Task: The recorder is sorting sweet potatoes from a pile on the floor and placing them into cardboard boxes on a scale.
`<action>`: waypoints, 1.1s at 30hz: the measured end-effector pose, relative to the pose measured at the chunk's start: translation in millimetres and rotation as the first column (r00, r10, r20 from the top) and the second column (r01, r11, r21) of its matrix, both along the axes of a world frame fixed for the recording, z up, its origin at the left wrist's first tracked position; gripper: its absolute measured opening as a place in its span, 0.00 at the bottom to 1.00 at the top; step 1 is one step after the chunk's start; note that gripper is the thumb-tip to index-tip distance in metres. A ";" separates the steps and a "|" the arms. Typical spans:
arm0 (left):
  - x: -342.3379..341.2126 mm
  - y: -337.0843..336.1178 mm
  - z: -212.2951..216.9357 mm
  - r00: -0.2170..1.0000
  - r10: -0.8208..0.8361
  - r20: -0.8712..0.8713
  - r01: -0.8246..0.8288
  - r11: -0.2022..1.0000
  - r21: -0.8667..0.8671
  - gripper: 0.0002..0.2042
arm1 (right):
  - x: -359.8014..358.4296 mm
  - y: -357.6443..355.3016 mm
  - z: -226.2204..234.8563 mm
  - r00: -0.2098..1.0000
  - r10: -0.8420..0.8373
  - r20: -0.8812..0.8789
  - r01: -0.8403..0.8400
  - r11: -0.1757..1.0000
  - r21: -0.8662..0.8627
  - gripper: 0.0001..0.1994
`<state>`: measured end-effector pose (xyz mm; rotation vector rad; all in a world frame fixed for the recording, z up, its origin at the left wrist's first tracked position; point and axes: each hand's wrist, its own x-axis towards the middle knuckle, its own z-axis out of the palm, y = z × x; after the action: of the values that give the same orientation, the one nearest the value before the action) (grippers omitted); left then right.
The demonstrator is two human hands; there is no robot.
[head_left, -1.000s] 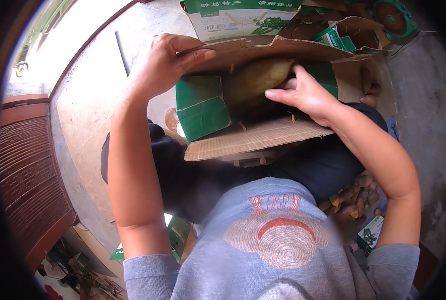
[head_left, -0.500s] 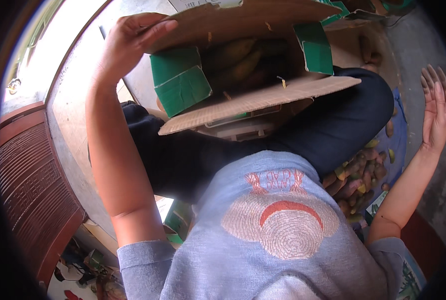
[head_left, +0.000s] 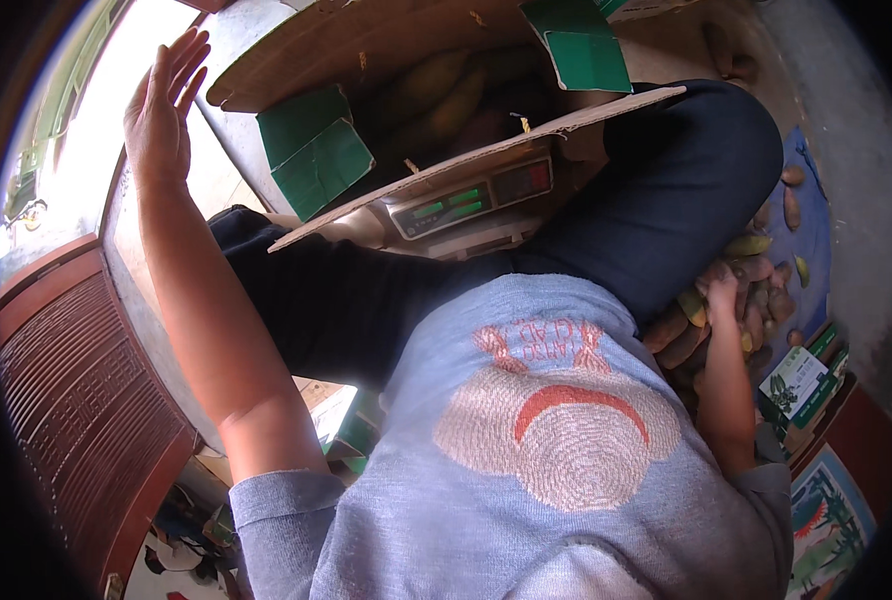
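Observation:
An open cardboard box (head_left: 386, 45) with green outer flaps stands in front of my legs. Inside, in shadow, lie long yellow-green fruits or tubers (head_left: 456, 100). My left hand (head_left: 166, 115) is raised beside the box's left side, fingers stretched out and nothing in it. On my right, my right hand (head_left: 718, 285) reaches down onto a pile of reddish-brown and yellow-green oblong produce (head_left: 756, 300), much like sweet potatoes. Its fingers are partly hidden among the pieces, so I cannot tell whether it grips one.
A digital scale (head_left: 461, 205) with lit green displays sits under the box's near flap. The pile lies on a blue sheet (head_left: 814, 230). A green-and-white carton (head_left: 801, 385) stands near my right elbow. A carved brown wooden panel (head_left: 86, 400) is at the left.
My left hand has let go of the box's far flap and moved left. My right hand has come down from the air onto the produce pile. The view has shifted, showing the scale's displays.

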<state>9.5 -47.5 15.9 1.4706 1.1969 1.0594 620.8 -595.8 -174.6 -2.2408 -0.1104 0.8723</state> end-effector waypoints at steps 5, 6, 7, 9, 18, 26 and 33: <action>11.2 4.1 -7.3 0.986 0.121 0.112 -0.106 0.986 -0.129 0.23 | -20.6 -70.9 -40.1 0.980 0.113 -0.162 -0.161 0.934 -0.320 0.15; 11.9 3.4 -5.7 0.990 0.116 0.076 -0.108 0.989 -0.105 0.24 | -25.9 -77.4 -44.8 0.971 0.130 -0.200 -0.195 0.915 -0.353 0.13; 11.1 1.6 -6.2 0.993 0.106 0.048 -0.101 0.991 -0.087 0.25 | -32.9 -78.3 -43.5 0.963 0.136 -0.232 -0.220 0.894 -0.390 0.11; -17.8 17.7 -19.7 0.996 0.085 0.018 -0.083 0.993 -0.084 0.27 | -26.6 -100.4 -57.7 0.938 0.221 -0.268 -0.328 0.817 -0.475 0.09; -4.4 7.4 -3.9 0.984 0.177 0.016 -0.172 0.970 -0.174 0.27 | -26.6 -169.6 -47.2 0.985 -0.063 -0.164 -0.066 0.734 -0.676 0.13; -15.2 8.2 -11.5 0.968 0.251 0.026 -0.240 0.947 -0.212 0.25 | -19.9 -158.0 -48.0 0.972 0.209 0.105 -0.049 0.620 -0.783 0.25; -55.4 19.6 -26.4 0.977 0.211 -0.036 -0.215 0.964 -0.160 0.23 | 27.7 -151.6 -89.6 0.698 0.649 0.304 -0.243 0.613 -0.752 0.28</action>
<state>-45.9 -27.9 -10.5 1.2486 1.4452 1.0643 648.6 -747.4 -264.2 -3.2029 -0.8338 0.4963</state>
